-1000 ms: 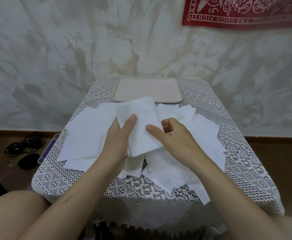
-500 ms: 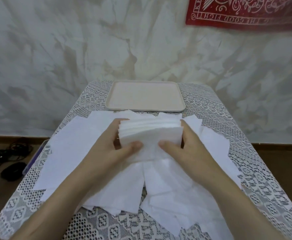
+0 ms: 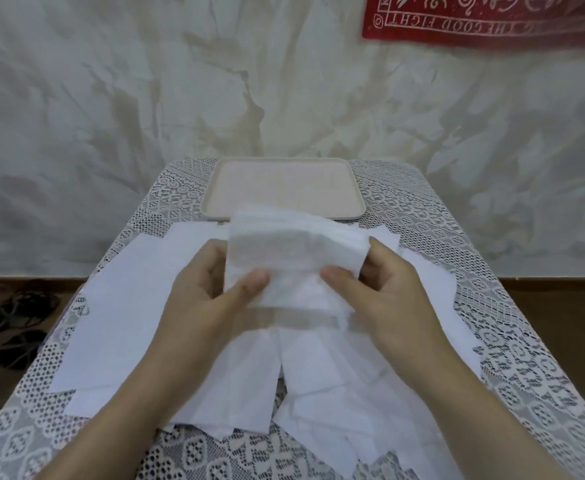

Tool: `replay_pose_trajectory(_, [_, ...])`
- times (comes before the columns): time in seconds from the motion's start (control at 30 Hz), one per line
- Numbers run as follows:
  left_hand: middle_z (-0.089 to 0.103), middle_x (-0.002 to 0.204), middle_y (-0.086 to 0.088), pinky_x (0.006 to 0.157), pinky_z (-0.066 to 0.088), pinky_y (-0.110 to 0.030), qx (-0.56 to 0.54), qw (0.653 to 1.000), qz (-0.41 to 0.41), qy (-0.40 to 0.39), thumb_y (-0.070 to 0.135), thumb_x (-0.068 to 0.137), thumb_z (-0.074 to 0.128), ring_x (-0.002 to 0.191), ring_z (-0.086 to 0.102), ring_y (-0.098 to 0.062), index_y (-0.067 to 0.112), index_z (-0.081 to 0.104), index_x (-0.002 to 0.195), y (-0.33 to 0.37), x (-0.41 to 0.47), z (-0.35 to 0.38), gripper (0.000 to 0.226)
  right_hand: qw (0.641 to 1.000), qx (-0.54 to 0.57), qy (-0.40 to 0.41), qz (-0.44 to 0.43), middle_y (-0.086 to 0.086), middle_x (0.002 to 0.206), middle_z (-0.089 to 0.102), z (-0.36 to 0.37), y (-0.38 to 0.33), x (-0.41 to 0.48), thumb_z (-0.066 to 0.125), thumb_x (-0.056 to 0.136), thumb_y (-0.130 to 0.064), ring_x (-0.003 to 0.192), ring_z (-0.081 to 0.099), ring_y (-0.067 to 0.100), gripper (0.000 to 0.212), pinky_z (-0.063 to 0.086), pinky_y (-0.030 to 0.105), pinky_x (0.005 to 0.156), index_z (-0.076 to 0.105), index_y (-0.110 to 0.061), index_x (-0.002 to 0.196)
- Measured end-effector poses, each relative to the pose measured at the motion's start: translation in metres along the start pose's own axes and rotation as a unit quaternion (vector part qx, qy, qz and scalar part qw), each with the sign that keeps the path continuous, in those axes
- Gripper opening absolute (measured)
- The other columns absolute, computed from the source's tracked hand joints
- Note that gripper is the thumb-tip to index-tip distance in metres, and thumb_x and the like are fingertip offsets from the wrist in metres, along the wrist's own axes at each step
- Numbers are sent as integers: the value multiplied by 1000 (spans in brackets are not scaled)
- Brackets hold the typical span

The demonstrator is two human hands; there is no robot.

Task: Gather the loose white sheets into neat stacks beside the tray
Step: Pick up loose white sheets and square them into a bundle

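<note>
Nearest, lace cloth (image 3: 197, 452) spread flat, two bare forearms (image 3: 128, 393) reaching in over it. On the cloth, loose sheets (image 3: 121, 306) spread in an overlapping litter from the near edge out to left and right, many lying askew across others. Above that litter, left hand (image 3: 208, 292) and right hand (image 3: 388, 289) facing each other, both gripping a stack (image 3: 284, 251) of white sheets: thumbs pressed on the near face, fingers curled round the left and right edges. Stack held up off the cloth, tilted with its top edge away, layers slightly fanned at the top and blurred; lower edge hanging over the loose sheets, top edge overlapping the tray's near rim in view, contact there impossible to tell. Just beyond, tray (image 3: 284, 181), pale pink, rectangular, flat at the far middle of the cloth. Off to the left and lower, dark cords (image 3: 14, 306) on a brown floor (image 3: 543, 306). Behind everything, mottled grey wall (image 3: 145, 98); at upper right, red hanging (image 3: 491, 19) with white lettering.
</note>
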State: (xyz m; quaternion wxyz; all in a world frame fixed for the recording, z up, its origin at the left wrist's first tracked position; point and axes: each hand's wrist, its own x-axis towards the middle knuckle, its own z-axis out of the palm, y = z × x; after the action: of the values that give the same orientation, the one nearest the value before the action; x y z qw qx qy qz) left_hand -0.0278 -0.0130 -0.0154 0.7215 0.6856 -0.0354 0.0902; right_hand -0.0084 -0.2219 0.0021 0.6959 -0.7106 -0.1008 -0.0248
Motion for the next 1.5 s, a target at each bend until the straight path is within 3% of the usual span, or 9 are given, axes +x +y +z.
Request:
replay_pose_trajectory(0.2, [75, 129, -8, 101, 58, -49, -165, 983, -69, 31, 29, 97, 68, 121, 71, -27, 16, 59, 142, 4, -10, 22, 48, 983, 86, -99, 128, 12, 110, 77, 14, -2, -18, 80, 83, -17, 102, 74, 32, 40, 59, 53, 92, 65, -13, 121])
replay_pose_trajectory(0.37, [77, 120, 11, 86, 59, -33, -5, 999, -29, 40, 32, 104, 62, 110, 74, -13, 34, 60, 138, -1, -22, 27, 34, 991, -44, -86, 88, 4, 105, 76, 8, -7, -25, 65, 99, -36, 96, 74, 23, 22, 57, 46, 91, 62, -24, 118])
replay_pose_trajectory(0.53, [74, 121, 17, 86, 57, -26, 58, 998, -26, 0, 38, 105, 61, 110, 72, -5, 38, 56, 139, -1, -33, 42, 34, 984, -123, -109, 73, -9, 110, 70, 23, 3, -40, 44, 94, -66, 102, 69, 13, 43, 56, 51, 93, 55, -35, 122])
replay_pose_trajectory(0.73, [77, 121, -1, 86, 59, -52, 21, 996, -75, -52, 41, 89, 67, 108, 75, -27, 28, 65, 132, 4, -42, 40, 45, 986, -136, -79, 58, 2, 105, 71, -4, -1, -40, 57, 98, -53, 95, 70, 18, 36, 59, 48, 84, 61, -21, 111])
replay_pose_trajectory(0.83, [79, 110, 1, 63, 62, -47, 55, 995, -84, -27, 37, 94, 74, 92, 78, -28, 30, 66, 126, 0, -48, 40, 34, 981, -174, -57, 61, 6, 88, 72, -34, 5, -37, 69, 93, -41, 70, 65, 13, 22, 53, 37, 64, 67, -20, 95])
replay_pose_trajectory(0.93, [77, 93, 2, 40, 51, -30, 69, 992, -103, -8, 26, 101, 67, 66, 74, -13, 27, 67, 124, -1, -52, 40, 24, 958, -278, -42, 65, -14, 78, 67, -72, 15, -36, 76, 89, -31, 65, 55, 2, 7, 48, 29, 69, 70, -26, 91])
replay_pose_trajectory(1.13, [79, 99, 7, 54, 54, -31, 98, 990, -99, -27, 32, 98, 67, 80, 76, -15, 32, 71, 120, -4, -41, 37, 22, 912, -384, -55, 134, -14, 108, 58, -104, 19, -35, 79, 83, -48, 97, 58, 10, 38, 49, 35, 89, 62, -34, 114])
replay_pose_trajectory(1.3, [80, 110, 4, 74, 57, -36, 99, 989, -106, -42, 27, 98, 67, 95, 77, -18, 26, 71, 124, -7, -31, 36, 26, 907, -387, -65, 152, -12, 95, 61, -117, 25, -24, 81, 79, -46, 86, 62, 12, 28, 49, 33, 73, 63, -33, 97])
replay_pose_trajectory(1.5, [81, 101, 0, 57, 57, -28, 95, 989, -106, -38, 23, 99, 67, 86, 78, -24, 23, 72, 120, -9, -31, 36, 21, 926, -340, -85, 139, -10, 72, 59, -120, 26, -18, 83, 82, -32, 66, 57, 12, 19, 43, 31, 64, 65, -28, 89])
